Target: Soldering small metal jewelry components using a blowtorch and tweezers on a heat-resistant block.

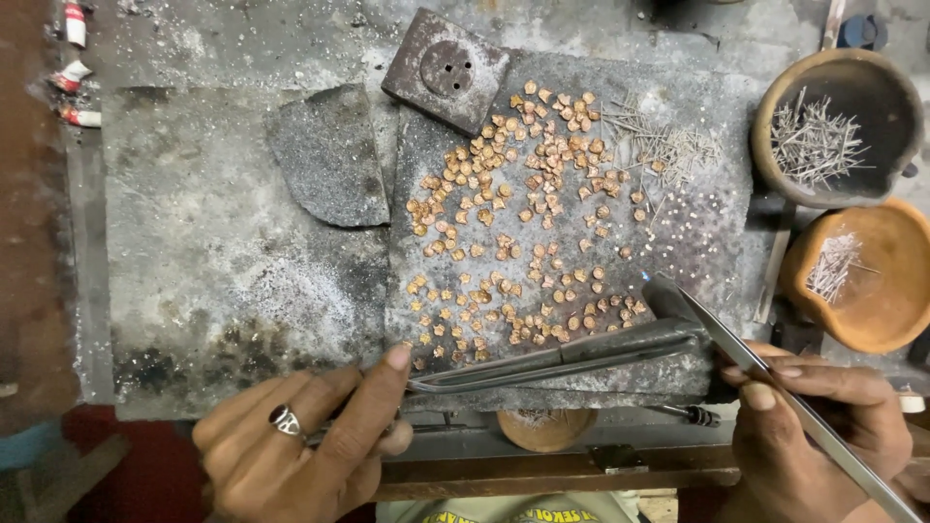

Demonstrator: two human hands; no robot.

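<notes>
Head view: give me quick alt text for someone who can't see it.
Two bare hands work over a grey slab strewn with many small copper-coloured pieces: the left hand holds long metal tweezers, the right hand a thin metal tube with a tiny flame at its tip. Two clay bowls of thin wire bits stand at the right.

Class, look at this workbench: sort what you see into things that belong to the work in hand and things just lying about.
In use:
left hand holding long tweezers
right hand holding a thin metal pipe
small copper pieces on the grey slab

Lying about:
square metal block
broken slab piece
two clay bowls of wire bits
loose wire bits
</notes>
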